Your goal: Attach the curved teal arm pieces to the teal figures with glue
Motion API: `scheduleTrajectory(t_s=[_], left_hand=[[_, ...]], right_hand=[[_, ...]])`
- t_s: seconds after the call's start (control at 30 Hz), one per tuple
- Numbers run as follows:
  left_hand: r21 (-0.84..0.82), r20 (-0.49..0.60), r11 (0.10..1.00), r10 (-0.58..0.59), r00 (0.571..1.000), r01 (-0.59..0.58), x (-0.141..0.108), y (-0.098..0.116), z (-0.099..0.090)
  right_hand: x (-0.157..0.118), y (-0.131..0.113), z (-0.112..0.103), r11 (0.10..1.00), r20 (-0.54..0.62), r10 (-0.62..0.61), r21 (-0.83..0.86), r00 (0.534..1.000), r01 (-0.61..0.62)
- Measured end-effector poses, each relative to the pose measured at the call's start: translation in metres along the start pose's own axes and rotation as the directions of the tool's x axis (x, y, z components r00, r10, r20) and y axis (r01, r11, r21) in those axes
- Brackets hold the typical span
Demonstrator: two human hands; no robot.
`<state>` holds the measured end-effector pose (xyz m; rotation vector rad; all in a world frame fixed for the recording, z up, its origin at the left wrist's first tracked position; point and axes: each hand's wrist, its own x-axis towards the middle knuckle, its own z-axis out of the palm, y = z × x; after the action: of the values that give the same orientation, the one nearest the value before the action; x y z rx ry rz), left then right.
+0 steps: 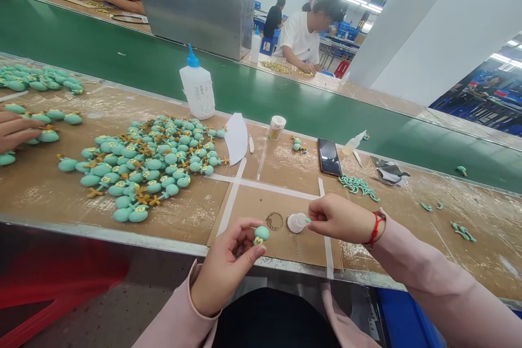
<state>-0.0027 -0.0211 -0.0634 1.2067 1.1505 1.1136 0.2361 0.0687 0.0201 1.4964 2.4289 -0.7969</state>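
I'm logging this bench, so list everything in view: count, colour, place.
Bench: one, brown, foreground
Belt: one, green, beyond bench
Figures: many, mint green, mostly left
Bottles: two, white, behind figures and across belt
Paper: one, white, beside figures
Cup: one, white, right of paper
Phone: one, black, right of cup
Squeeze bottle: one, translucent, right of phone
Crescents: many, green, right
Scrap: one, grey, behind crescents
Blob: one, white, front centre
Ring: one, dark, left of blob
Tape: several strips, white, on bench
Metal box: one, grey, beyond belt
Pillar: one, white, back right
Co-workers: several, white or dark tops, mostly beyond belt
Unclear item: one, blue, lower right
Left hand: one, pink-sleeved, holding green head
Right hand: one, pink-sleeved, pinching green piece
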Motion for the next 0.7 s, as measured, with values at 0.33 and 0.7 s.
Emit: scheduleTrajectory(t_s=[0.33, 0.7], left_hand=[[-0.201, 0.022, 0.975, -0.091, 0.996, 0.093, 0.002, 0.009, 0.003], [-0.479, 0.146, 0.878, 0.071, 0.987, 0.008, 0.007, 0.051, 0.037]], right_hand=[[-0.011, 0.008, -0.006, 0.909, -0.038, -0.082, 0.406, 0.996, 0.090], [-0.035, -0.026, 0.045, 0.140, -0.353, -0.094, 0.921, 0.931, 0.363]])
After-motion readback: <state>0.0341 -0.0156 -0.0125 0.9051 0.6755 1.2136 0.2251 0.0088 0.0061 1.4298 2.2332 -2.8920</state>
